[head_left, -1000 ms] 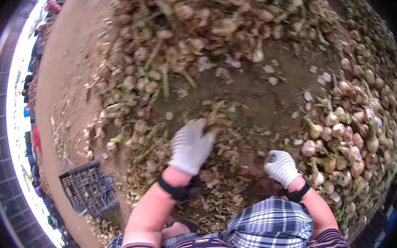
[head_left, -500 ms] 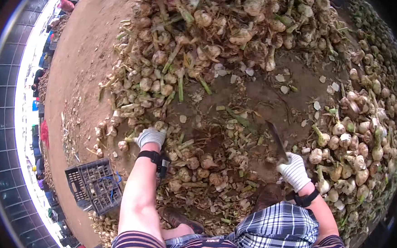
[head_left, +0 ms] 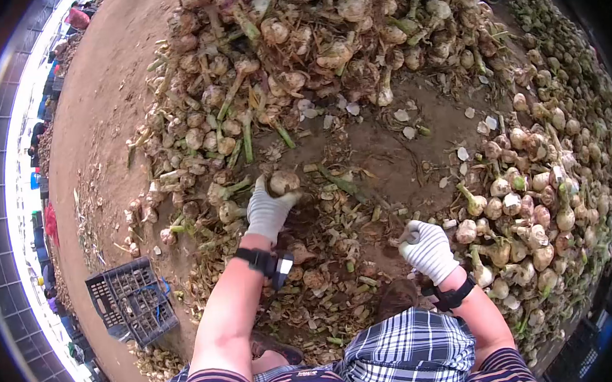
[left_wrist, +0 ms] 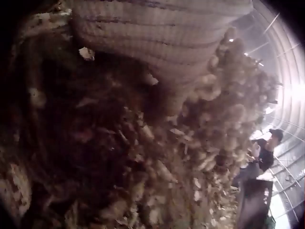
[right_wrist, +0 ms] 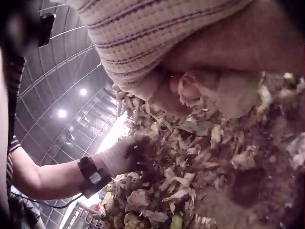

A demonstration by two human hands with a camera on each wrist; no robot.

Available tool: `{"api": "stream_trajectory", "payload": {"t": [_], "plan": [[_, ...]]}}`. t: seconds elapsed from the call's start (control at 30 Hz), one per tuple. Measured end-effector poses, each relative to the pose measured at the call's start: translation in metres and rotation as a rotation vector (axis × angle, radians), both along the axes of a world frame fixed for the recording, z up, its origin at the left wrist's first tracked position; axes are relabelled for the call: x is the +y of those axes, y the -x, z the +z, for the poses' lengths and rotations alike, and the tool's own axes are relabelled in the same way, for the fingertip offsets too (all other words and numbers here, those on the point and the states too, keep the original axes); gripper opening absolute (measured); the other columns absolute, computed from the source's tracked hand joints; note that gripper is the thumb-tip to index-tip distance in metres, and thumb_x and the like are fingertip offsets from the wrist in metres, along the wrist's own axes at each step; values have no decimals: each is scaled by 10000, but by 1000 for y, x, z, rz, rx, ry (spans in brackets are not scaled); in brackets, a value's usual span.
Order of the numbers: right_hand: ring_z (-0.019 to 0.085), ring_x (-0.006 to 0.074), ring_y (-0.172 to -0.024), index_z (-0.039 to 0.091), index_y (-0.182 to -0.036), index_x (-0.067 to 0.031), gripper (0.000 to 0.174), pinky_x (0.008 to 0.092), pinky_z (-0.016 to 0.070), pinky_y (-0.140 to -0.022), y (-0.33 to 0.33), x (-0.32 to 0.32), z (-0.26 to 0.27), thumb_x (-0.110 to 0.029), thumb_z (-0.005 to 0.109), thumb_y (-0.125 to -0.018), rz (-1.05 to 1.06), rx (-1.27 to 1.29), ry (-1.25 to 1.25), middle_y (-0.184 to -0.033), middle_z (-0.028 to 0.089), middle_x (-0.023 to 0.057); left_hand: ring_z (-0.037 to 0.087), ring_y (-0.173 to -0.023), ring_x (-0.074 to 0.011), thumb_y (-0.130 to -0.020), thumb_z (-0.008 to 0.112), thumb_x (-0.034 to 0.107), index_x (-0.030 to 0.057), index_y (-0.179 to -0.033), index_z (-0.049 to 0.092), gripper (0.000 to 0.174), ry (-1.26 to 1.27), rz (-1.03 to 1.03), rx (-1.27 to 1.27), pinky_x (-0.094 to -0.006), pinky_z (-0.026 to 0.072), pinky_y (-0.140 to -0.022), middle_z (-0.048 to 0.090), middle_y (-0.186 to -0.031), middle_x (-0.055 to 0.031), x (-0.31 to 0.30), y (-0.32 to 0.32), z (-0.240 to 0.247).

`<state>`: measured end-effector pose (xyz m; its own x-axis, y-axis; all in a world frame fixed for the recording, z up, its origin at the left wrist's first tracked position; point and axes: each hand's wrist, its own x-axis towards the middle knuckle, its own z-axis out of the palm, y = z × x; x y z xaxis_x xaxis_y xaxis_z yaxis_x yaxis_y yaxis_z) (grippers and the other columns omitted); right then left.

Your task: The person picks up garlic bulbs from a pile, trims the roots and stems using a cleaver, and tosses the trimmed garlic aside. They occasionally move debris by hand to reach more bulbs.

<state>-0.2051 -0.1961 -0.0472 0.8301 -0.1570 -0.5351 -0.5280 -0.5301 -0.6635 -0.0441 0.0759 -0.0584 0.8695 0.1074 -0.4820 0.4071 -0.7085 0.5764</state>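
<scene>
In a white knit glove, my left hand [head_left: 268, 211] grips a garlic bulb [head_left: 284, 182] between thumb and fingers, over a litter of cut stalks. My right hand [head_left: 427, 251], in a striped glove, is curled in front of the right knee. Its fist keeps the same grip that held a knife half a second ago; the blade does not show plainly now. From the right wrist, the curled glove [right_wrist: 138, 47] fills the top, with the left hand [right_wrist: 126, 155] beyond. Only the glove's underside [left_wrist: 157, 38] shows in the left wrist view, and the bulb is hidden there.
A large heap of stalked garlic [head_left: 297, 44] rises ahead. Trimmed bulbs [head_left: 524, 206] are piled on the right. Cut stalks and peelings [head_left: 324, 260] cover the ground between the boots. A black plastic crate [head_left: 132, 300] lies at left. Another person [left_wrist: 264, 152] appears in the left wrist view.
The left hand reached left to the garlic at the heap's edge, then came back right with a bulb in it. The knife blade, plain half a second ago, has dropped from clear sight.
</scene>
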Motion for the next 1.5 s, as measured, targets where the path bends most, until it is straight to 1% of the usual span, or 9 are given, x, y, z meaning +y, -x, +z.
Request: {"api": "stream_trajectory", "payload": {"t": [0.17,0.3,0.4,0.6,0.7,0.77,0.97,1.17,1.5], "plan": [[626,344,-645,614,-761,-92,112,423,498,-572,-34,9,61,-191,592,-713,352,-270,284,-682,625,154,579,-1091,-220,-844,638,116,67,-1330,394,546,1006,1,120,-361,472,-958,569,-1228,-105,-29,34,21],[627,341,-642,607,-752,-79,127,431,494,-563,-40,15,68,-198,603,-706,444,-292,287,-680,617,157,547,-1110,-215,-886,606,262,54,-1296,391,507,806,-492,-1,-382,447,-988,582,-1186,-122,-37,44,22],[627,339,-645,603,-753,-73,138,431,493,-565,-40,22,77,-200,612,-701,467,-284,260,-685,618,155,593,-1022,-247,-970,390,432,35,-1223,471,478,1818,496,984,-382,456,-960,605,-1143,-127,-44,45,34],[626,333,-699,583,-772,-78,210,420,494,-598,-39,32,68,-208,663,-629,446,-328,197,-714,615,143,592,-1020,-209,-928,492,385,40,-1170,507,421,782,-435,-33,-383,460,-937,611,-1124,-118,-50,78,29],[616,341,-691,567,-756,-82,203,422,489,-591,-27,31,56,-194,660,-614,399,-440,136,-704,604,138,606,-982,-136,-803,664,160,21,-1170,498,426,1711,454,778,-340,479,-890,620,-1105,-131,-56,77,65],[614,357,-675,567,-726,-80,150,419,495,-603,-22,22,47,-186,636,-645,371,-398,219,-698,612,141,638,-904,-140,-671,743,100,12,-1166,508,554,643,-334,-288,-308,503,-824,648,-1014,-126,-56,86,87],[632,341,-691,615,-758,-77,97,405,497,-601,-26,-13,29,-156,593,-706,69,-165,388,-704,634,161,534,-1089,-218,-548,896,351,-3,-1213,497,853,214,-592,-512,-338,457,-924,530,-1159,-91,-36,33,111],[481,126,-549,589,-717,-54,32,288,422,-537,3,4,-6,-69,564,-703,-230,-153,-407,-574,530,87,568,-935,-181,-565,891,407,27,-1186,516,819,890,-142,-80,-322,465,-898,565,-1034,-30,-28,31,79],[501,166,-517,610,-729,-52,77,280,422,-530,-16,4,43,-54,568,-665,100,-151,-140,-559,526,78,596,-787,-150,-734,681,135,22,-1168,541,469,1198,121,587,-266,489,-707,629,-874,-30,-47,47,104]]}}
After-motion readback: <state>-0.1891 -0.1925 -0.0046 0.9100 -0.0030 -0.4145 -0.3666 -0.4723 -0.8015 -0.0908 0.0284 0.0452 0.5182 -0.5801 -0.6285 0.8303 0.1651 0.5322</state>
